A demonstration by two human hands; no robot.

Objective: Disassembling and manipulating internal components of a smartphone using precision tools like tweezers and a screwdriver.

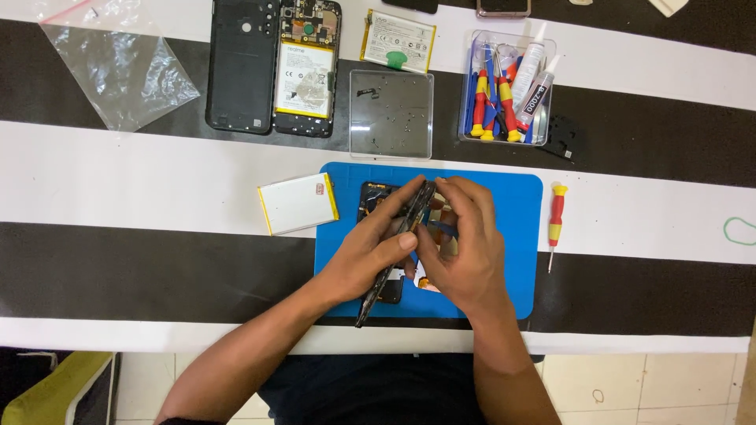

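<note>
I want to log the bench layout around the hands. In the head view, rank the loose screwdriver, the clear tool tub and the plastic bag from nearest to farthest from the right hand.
1. Red and yellow screwdriver, just right of the right hand, beside the blue mat.
2. Clear tool tub, up and right, behind the mat.
3. Clear plastic bag, far top left.

Both hands (421, 244) tilt a phone frame (394, 252) (edge-on).

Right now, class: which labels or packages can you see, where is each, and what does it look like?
Clear plastic bag: far left, crumpled.
Opened phone: top centre, battery label white and yellow.
Loose battery: right of it, white label, green spot.
Glue tubes: clear tool box, white labels.
</note>
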